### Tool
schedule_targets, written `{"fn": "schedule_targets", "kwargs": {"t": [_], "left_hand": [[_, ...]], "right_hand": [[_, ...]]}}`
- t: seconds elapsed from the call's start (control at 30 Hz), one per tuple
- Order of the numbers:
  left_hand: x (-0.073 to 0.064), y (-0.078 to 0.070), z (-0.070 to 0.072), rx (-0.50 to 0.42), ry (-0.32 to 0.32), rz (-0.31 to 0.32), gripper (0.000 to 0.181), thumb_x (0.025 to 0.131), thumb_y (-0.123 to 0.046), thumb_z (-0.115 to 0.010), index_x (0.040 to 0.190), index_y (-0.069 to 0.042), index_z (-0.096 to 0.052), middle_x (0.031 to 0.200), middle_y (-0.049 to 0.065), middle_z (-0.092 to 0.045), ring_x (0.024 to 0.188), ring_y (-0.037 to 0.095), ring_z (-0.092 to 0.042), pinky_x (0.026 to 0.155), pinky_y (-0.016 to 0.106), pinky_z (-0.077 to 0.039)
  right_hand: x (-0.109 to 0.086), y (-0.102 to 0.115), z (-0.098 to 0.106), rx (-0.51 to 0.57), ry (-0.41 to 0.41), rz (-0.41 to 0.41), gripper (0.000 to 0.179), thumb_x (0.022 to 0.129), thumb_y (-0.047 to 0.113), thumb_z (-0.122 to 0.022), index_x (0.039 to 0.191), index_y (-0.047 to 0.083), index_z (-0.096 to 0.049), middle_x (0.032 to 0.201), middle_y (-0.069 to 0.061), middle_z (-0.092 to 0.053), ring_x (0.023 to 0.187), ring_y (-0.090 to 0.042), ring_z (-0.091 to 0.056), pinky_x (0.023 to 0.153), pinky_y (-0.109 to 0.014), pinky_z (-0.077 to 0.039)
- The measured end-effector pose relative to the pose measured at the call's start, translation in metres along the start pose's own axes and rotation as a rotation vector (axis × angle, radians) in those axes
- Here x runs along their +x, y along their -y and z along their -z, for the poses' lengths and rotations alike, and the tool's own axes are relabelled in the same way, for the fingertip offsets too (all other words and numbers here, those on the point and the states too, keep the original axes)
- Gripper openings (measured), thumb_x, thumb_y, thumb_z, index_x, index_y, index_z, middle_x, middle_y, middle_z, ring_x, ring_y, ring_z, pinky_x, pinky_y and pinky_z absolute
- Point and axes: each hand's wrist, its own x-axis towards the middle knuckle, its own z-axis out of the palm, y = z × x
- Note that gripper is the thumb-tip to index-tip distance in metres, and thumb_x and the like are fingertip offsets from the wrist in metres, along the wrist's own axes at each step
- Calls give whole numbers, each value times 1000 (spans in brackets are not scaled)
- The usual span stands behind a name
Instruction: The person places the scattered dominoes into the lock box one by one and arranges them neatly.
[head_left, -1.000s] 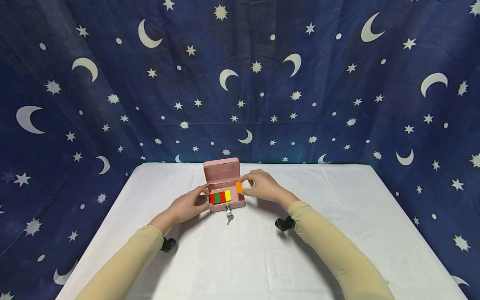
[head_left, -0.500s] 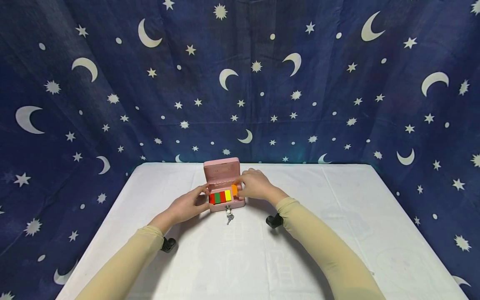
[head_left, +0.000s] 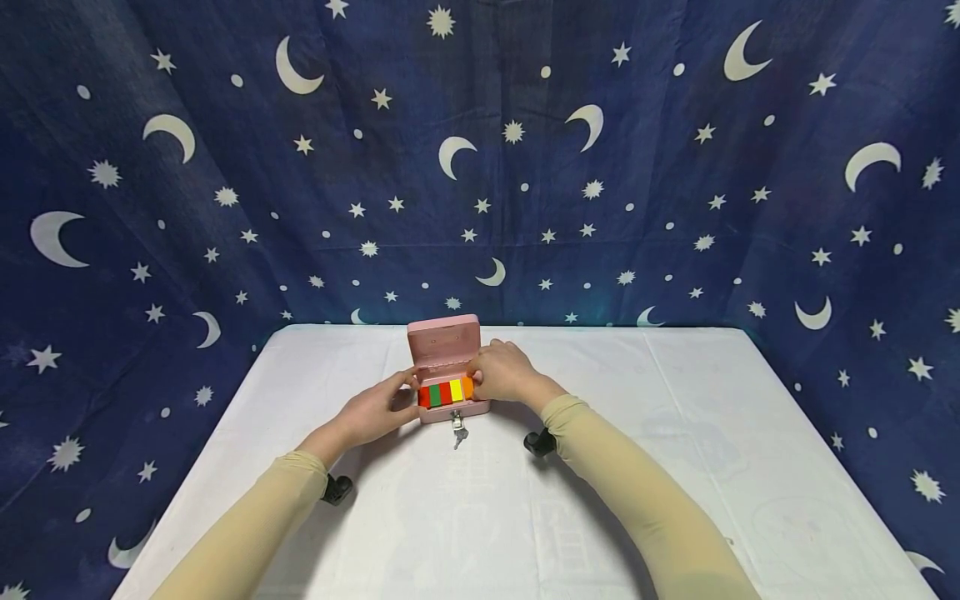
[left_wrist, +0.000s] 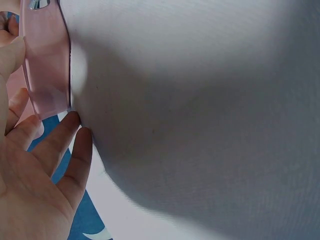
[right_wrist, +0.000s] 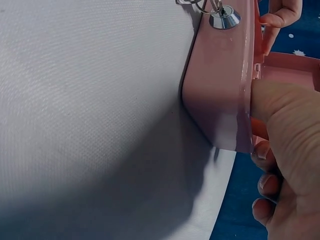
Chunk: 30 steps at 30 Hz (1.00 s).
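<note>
A small pink metal cash box (head_left: 474, 409) stands on the table with its lid (head_left: 446, 342) raised. Inside lies a row of flat blocks: a red block (head_left: 424, 398), a green block (head_left: 434, 395), another red block (head_left: 445, 393) and a yellow block (head_left: 456, 391). At the row's right end my right hand (head_left: 508, 372) pinches an orange block (head_left: 468, 387), down inside the box. The right wrist view has that thumb reaching over the rim. My left hand (head_left: 375, 408) holds the box's left end between thumb and fingers; the left wrist view shows its outer fingers (left_wrist: 75, 165) spread.
A key (head_left: 461, 435) hangs from the lock (right_wrist: 225, 20) on the box's front. White cloth covers the table (head_left: 465, 517). Behind it hangs a dark blue curtain (head_left: 480, 167) with moons and stars. A black wrist camera (head_left: 540, 442) shows below my right sleeve.
My right hand has moved left and lower into the box with the orange block, bringing it beside the yellow one. The left hand and the box have stayed in place.
</note>
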Motion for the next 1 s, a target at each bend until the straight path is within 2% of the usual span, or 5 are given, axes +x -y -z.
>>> {"fn": "schedule_targets", "kwargs": {"t": [0.27,0.43,0.6,0.7,1.0], "left_hand": [[0,-1,1,-7,-5,6,47,93,-45,-69,132,-23,-54,157,3,-44,134,28,-53,107,57,-41],[1,0,0,-8,-2,11,52,93,-47,-69,136,-23,-52,157,4,-44,135,28,-53,108,57,-40],[0,0,0,-8,-3,10,66,94,-48,-69,149,-21,-44,143,1,-57,135,27,-53,108,56,-41],[-1,-1,1,-9,0,12,72,94,-47,-69,154,-20,-40,138,-1,-59,135,27,-53,108,56,-40],[1,-2,1,-7,7,26,62,94,-45,-69,147,-21,-46,142,2,-57,135,28,-53,109,58,-40]], "right_hand": [[2,-2,-3,-14,18,-15,26,81,31,-76,106,23,-80,106,9,-72,87,-16,-52,82,-35,-44],[3,-1,-4,-5,43,-34,30,81,33,-77,110,24,-79,109,9,-72,88,-15,-50,84,-34,-42],[3,-1,-4,-2,54,-44,31,83,35,-77,113,26,-79,111,9,-72,90,-16,-49,85,-35,-42],[3,0,-4,-10,57,-45,32,84,36,-76,114,27,-78,112,9,-71,91,-17,-49,85,-36,-41],[1,1,-3,16,67,-61,36,82,39,-80,116,27,-77,116,8,-71,92,-17,-49,86,-36,-41]]}}
